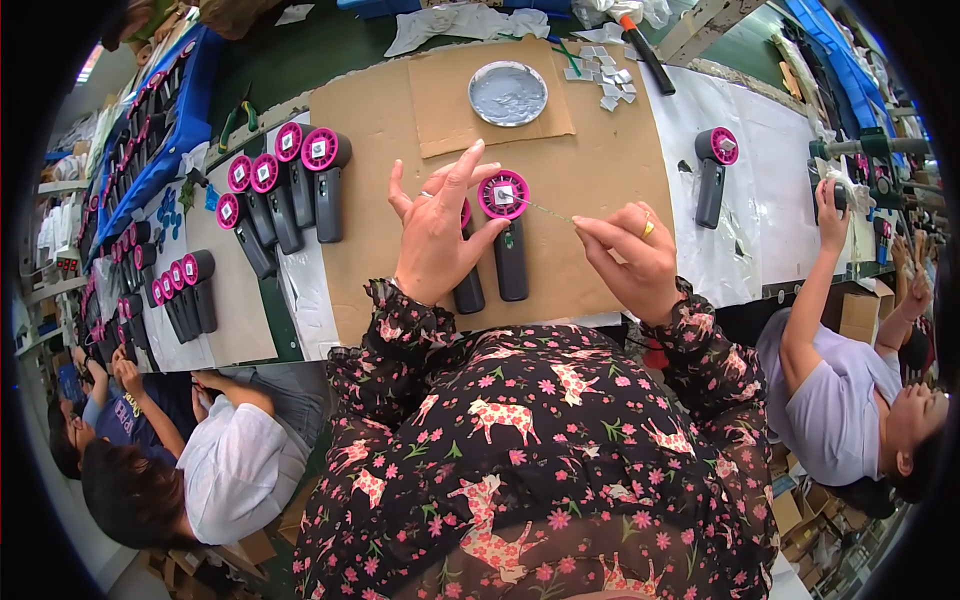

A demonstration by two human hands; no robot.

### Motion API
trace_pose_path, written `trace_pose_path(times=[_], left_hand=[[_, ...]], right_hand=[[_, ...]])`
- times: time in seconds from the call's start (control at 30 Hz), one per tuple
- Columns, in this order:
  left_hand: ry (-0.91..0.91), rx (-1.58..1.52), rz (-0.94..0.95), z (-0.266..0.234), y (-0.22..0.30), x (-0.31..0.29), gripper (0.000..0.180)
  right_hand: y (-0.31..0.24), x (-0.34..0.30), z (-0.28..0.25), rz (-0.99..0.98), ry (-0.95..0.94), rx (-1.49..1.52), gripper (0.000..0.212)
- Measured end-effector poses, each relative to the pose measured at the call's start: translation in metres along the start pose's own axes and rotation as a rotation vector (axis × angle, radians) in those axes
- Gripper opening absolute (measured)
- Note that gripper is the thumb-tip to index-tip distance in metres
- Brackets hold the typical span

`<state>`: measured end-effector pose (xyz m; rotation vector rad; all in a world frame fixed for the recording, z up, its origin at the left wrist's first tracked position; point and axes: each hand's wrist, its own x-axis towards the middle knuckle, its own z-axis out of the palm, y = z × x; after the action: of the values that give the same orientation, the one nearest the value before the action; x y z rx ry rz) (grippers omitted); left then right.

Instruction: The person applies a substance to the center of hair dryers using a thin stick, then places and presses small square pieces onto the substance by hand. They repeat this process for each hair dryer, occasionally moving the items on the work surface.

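A handheld fan (511, 265) with a dark grey handle and magenta round head lies before me. On its head is a white square patch with a grey smear. My left hand (440, 232) is spread over a second fan (468, 292), fingers apart. Its thumb tip lies by the first fan's handle; whether it touches I cannot tell. My right hand (632, 258) pinches a thin stick (548, 210), whose far end reaches the white patch. Beyond my hands stands a round dish (508, 93) of grey paste on a piece of cardboard (430, 115).
Several fans (329, 195) with white patches lie at left, and another fan (712, 185) at right. White square pieces (608, 75) and an orange-and-black tool (647, 55) sit at the back. Pliers (238, 118) lie back left. Co-workers sit on both sides, one arm (815, 270) at right.
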<state>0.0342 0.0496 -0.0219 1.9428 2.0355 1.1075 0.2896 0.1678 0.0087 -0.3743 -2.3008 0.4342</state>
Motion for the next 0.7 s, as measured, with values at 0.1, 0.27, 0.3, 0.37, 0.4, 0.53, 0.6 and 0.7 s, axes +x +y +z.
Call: trace_pose_path(times=[0.1, 0.27, 0.3, 0.37, 0.4, 0.53, 0.6, 0.7], left_hand=[[-0.001, -0.001, -0.003, 0.000, 0.000, 0.001, 0.102], [-0.003, 0.006, 0.002, 0.000, 0.000, 0.001, 0.103], [-0.001, 0.006, 0.002, 0.000, 0.000, 0.001, 0.103], [0.000, 0.005, 0.002, 0.000, 0.000, 0.001, 0.103], [-0.001, 0.006, 0.001, 0.000, 0.000, 0.001, 0.103], [-0.001, 0.009, 0.000, 0.000, 0.000, 0.001, 0.103], [0.004, 0.010, 0.002, 0.000, 0.000, 0.001, 0.103], [0.002, 0.007, 0.001, 0.000, -0.001, 0.000, 0.103]], right_hand=[[-0.003, -0.002, 0.004, 0.243, 0.002, 0.144, 0.027], [-0.013, -0.001, 0.000, 0.437, 0.036, 0.268, 0.022], [-0.012, 0.000, 0.000, 0.464, 0.014, 0.275, 0.021], [-0.011, 0.002, 0.000, 0.515, -0.030, 0.289, 0.019], [-0.011, 0.002, 0.000, 0.516, -0.030, 0.289, 0.019], [-0.011, 0.003, -0.003, 0.547, 0.020, 0.326, 0.016], [-0.007, 0.001, -0.003, 0.611, 0.027, 0.399, 0.014], [-0.005, 0.000, -0.002, 0.659, 0.030, 0.453, 0.013]])
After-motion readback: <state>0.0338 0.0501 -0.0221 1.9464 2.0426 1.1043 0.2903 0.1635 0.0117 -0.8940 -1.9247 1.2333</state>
